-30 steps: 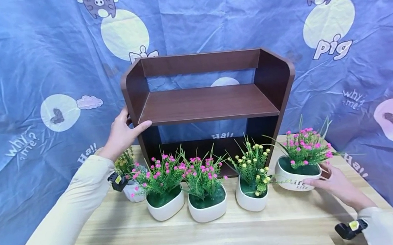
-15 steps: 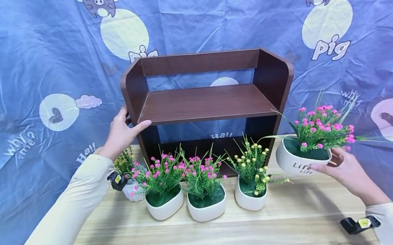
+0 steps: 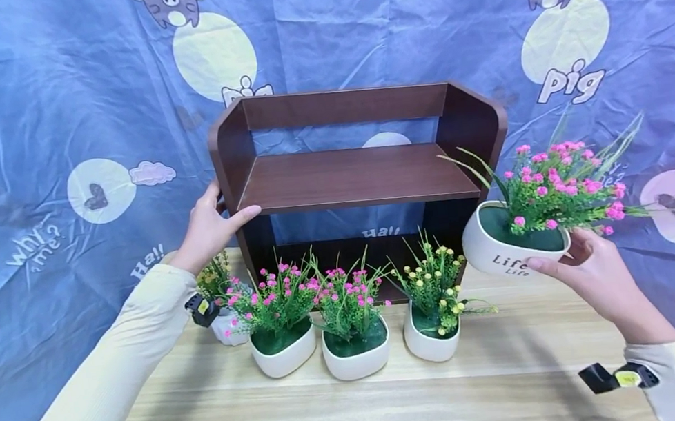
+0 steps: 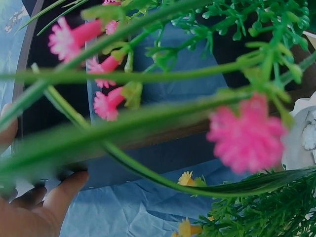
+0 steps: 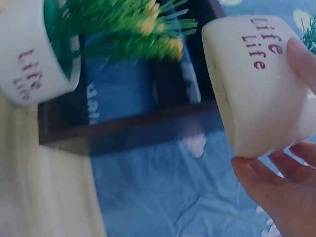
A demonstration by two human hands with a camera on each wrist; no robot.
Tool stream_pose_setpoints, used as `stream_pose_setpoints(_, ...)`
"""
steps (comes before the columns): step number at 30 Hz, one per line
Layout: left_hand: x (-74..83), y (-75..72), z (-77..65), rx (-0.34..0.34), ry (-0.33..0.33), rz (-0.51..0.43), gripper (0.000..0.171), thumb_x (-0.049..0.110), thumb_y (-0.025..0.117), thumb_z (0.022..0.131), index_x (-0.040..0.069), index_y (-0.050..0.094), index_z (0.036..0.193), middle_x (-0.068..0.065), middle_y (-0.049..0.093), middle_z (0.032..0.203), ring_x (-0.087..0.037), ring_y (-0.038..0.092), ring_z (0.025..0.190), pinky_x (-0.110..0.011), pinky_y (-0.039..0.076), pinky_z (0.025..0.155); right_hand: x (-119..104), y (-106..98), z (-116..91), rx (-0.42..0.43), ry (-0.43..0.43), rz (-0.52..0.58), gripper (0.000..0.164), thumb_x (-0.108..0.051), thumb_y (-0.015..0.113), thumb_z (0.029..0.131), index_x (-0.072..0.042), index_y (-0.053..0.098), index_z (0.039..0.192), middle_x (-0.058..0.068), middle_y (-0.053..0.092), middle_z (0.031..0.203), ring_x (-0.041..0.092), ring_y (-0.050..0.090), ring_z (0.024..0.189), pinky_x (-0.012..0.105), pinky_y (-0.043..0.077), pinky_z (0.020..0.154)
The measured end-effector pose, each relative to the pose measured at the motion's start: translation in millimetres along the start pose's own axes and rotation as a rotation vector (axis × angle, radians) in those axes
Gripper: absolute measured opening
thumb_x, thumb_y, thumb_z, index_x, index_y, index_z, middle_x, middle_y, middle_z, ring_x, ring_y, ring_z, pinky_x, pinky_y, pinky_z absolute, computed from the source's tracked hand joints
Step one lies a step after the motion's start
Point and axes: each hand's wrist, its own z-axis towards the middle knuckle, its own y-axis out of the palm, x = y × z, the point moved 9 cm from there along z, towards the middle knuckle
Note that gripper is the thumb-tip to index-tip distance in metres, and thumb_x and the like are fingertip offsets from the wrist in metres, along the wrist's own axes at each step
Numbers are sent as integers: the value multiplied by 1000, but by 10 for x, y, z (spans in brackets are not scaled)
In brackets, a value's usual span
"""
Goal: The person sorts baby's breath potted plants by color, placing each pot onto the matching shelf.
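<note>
My right hand (image 3: 594, 271) holds a white "Life" flower pot (image 3: 504, 250) with pink artificial flowers, thumb on its front and fingers behind. The pot is raised in the air, slightly tilted, by the right side of a dark brown wooden shelf (image 3: 358, 173). In the right wrist view, the pot's base (image 5: 224, 94) shows above the fingers. My left hand (image 3: 208, 228) grips the shelf's left side panel, thumb at the front edge and fingers behind it. Pink flowers (image 4: 247, 133) partly cover the left wrist view.
On the wooden table (image 3: 361, 416), two pink-flowered pots (image 3: 284, 359) (image 3: 357, 361) and a yellow-flowered pot (image 3: 434, 342) stand before the shelf. A smaller white pot (image 3: 230, 328) is under the left forearm. A blue printed cloth (image 3: 329, 24) hangs behind.
The right hand has lifted the pink-flowered pot off the table, up and then slightly leftward toward the shelf. The left hand and the other pots stay in place.
</note>
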Motion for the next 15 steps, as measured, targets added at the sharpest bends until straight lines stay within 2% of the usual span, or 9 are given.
stream_pose_setpoints(7,-8,1,6,-2,-4,18,79,38,74,84,19,33,149,-14,46,143,-34,46,129,-51,47,95,-353,164,165,16,-27,37,47,-5,72,85,-15,53,126,-18,64,101,-6,63,92,10,51,76)
stream_pose_setpoints(15,-13,-2,-4,-1,2,28,80,38,74,84,20,31,150,-14,45,144,-34,47,129,-50,48,94,-798,487,446,-21,-82,93,45,-8,75,83,-11,54,123,-13,65,100,-2,64,92,13,52,76)
